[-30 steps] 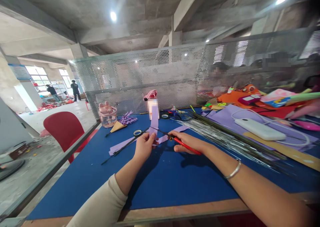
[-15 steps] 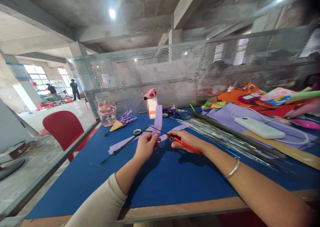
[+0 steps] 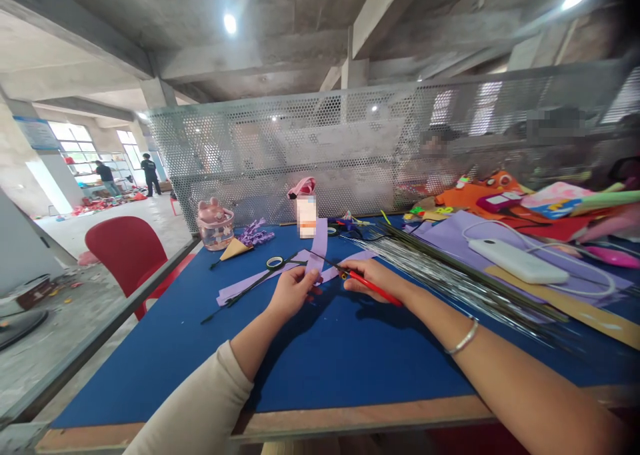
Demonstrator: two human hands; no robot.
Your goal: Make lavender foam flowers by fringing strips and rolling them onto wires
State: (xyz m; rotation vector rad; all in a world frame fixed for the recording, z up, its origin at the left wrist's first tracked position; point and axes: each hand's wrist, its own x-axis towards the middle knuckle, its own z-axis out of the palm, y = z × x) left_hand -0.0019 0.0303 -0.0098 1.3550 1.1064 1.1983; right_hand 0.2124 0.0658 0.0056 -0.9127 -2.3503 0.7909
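Between the fingers of my left hand (image 3: 295, 289) a purple paper strip (image 3: 318, 245) stands upright. My right hand (image 3: 373, 280) grips red-handled scissors (image 3: 374, 289), whose blades point left and cross the strip; whether they cut into it I cannot tell. More purple strips (image 3: 260, 283) lie on the blue tabletop behind and left of my hands. On them rest a tape roll (image 3: 275, 263) and a thin dark green stem (image 3: 240, 298). A purple fringed flower (image 3: 256, 232) in a tan paper cone (image 3: 235, 249) lies farther left.
To the right lie a bundle of wires (image 3: 440, 271), purple sheets (image 3: 440, 235) and a white power bank (image 3: 517, 260) with its cable. A pink lidded container (image 3: 216, 227) stands at the back left, before the perforated metal screen (image 3: 280, 148). A red chair (image 3: 127, 258) is beyond the left edge.
The strip's upper end has tipped slightly to the right and lower. The scissors remain across it, with both hands in nearly the same place. The view has shifted slightly.
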